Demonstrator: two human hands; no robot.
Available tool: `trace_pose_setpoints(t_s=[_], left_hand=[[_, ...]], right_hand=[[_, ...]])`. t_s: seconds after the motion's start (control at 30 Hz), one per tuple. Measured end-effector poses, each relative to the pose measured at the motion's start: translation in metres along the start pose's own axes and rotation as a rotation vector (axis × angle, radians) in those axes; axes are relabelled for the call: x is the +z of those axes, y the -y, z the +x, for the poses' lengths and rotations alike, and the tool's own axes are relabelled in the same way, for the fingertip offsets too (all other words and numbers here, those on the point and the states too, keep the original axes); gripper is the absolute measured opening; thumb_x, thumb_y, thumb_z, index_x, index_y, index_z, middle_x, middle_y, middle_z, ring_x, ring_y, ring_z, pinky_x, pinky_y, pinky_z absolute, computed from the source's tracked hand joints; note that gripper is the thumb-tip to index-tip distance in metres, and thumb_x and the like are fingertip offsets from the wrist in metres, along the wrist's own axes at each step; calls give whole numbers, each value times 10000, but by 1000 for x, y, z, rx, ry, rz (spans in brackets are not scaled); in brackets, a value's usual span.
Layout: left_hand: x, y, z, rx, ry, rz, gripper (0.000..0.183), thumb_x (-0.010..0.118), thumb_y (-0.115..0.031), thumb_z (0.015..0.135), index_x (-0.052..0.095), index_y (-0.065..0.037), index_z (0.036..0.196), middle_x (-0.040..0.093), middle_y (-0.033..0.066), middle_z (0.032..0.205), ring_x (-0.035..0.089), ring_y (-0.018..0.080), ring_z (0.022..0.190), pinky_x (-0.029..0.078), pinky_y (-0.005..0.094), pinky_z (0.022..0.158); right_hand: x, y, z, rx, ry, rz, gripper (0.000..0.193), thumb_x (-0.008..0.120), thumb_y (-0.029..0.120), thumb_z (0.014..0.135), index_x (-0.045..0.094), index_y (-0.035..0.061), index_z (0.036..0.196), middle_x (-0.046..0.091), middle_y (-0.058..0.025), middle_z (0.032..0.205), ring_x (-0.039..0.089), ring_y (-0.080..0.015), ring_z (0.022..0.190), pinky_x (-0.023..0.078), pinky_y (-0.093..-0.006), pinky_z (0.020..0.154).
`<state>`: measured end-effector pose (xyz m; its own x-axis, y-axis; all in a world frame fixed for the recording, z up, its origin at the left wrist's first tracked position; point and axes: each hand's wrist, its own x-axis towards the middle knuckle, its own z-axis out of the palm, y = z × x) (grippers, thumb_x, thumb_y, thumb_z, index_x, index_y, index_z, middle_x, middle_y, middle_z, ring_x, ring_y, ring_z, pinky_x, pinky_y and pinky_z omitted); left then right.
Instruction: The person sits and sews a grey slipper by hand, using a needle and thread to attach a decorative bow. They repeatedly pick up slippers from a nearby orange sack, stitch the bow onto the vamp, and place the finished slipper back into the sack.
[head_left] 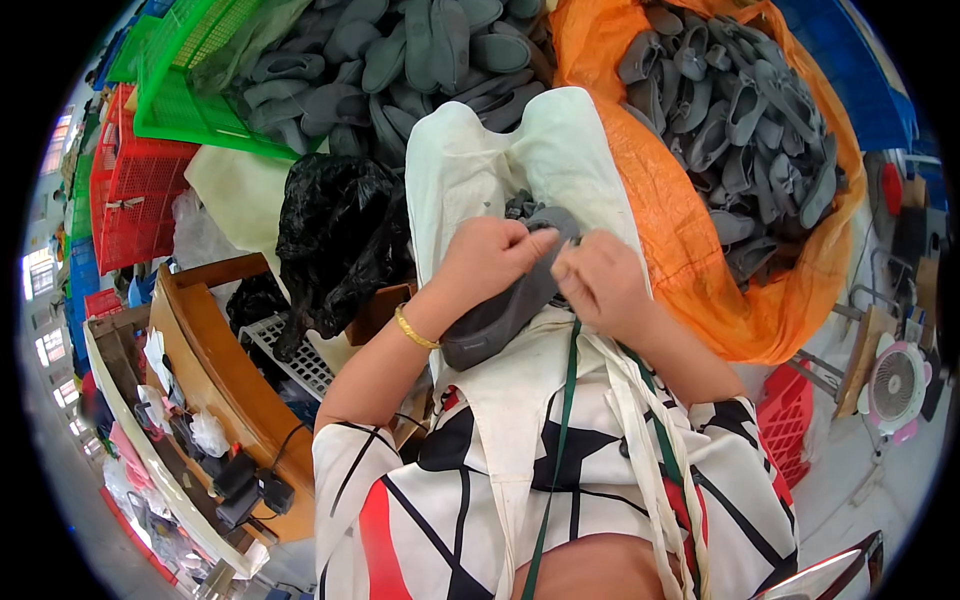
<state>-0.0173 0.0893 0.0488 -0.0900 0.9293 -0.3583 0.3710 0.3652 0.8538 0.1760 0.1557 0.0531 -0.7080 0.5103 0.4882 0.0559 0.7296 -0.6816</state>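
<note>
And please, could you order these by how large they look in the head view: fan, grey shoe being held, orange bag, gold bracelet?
Largest to smallest:
1. orange bag
2. grey shoe, partly covered
3. fan
4. gold bracelet

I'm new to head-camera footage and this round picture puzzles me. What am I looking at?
There is no machine here: these are a person's own bare hands. The single picture comes from a wide fisheye camera on their head, looking down, so straight edges bend near the rim. Its left is the person's left.

White cloth covers the lap, and a grey shoe lies over it. The left hand holds the shoe; the right hand is at its other side, fingers curled, though whether it grips anything is hard to tell.

Farther out are a green crate and a black bag on the left, and an orange sack of grey shoes on the right.
</note>
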Motion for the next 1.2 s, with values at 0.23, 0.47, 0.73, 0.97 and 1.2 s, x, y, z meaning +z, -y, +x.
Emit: trace_pose_setpoints(t_s=[0.23,0.47,0.73,0.97,1.2], left_hand=[[-1,31,1,-292,142,-622,218,723,-248,904,681,-47,831,654,8,758,509,51,602,416,220,518],[-12,33,-3,-402,203,-858,140,682,-170,940,648,-64,855,614,-22,748,497,33,599,408,198,524],[-3,35,-12,-38,58,-179,129,678,-142,916,661,-16,895,620,-10,700,538,83,625,454,256,587],[-4,56,3,-170,6,-456,121,668,-131,916,675,-10,919,644,6,789,561,79,692,462,243,623],[-5,48,1,-290,56,-634,124,663,-181,942,656,-58,926,652,3,809,509,45,637,409,198,549]], right_hand=[[-25,6,-14,213,446,315,94,680,87,841,643,49,919,619,-82,781,621,-213,734,498,-334,652],[-16,-11,-1,628,379,387,104,608,58,919,671,49,1001,672,-51,834,649,-131,759,501,-272,675],[27,-27,16,242,282,-196,74,685,118,819,658,80,877,566,-89,809,602,-307,718,487,-395,607],[33,-32,18,204,271,-109,44,674,97,839,666,92,882,569,-91,809,599,-293,719,483,-383,596],[32,-37,10,640,197,586,47,599,116,967,637,93,984,577,-21,780,566,-133,627,440,-251,566]])
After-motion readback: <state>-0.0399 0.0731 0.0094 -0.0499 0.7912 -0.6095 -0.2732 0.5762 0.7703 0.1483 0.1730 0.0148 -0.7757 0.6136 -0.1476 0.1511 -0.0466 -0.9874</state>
